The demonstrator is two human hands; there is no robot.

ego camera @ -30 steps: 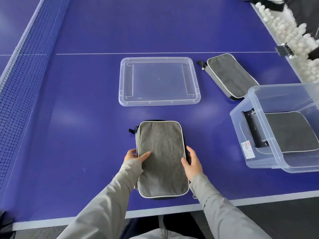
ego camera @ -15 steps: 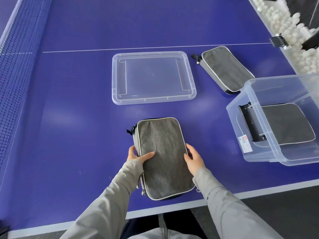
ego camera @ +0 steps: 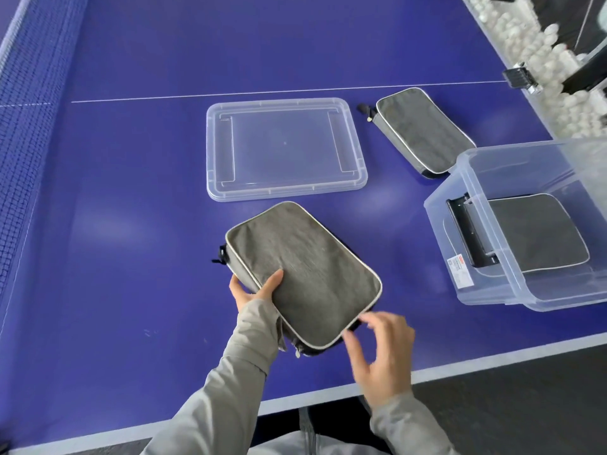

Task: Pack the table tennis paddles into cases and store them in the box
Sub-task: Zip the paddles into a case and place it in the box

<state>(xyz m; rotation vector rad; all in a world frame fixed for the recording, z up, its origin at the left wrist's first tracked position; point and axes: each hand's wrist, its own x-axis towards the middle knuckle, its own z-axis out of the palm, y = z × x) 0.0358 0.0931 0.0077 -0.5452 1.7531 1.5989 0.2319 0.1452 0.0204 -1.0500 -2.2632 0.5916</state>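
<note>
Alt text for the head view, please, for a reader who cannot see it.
The left hand grips a grey paddle case by its left edge over a blue table tennis table, with the open right hand beside the case's near corner. Beyond lie a clear lid and a second grey case; at right, a clear box holds a third case.

Bright, soft glare; motion-blurred edges
</note>
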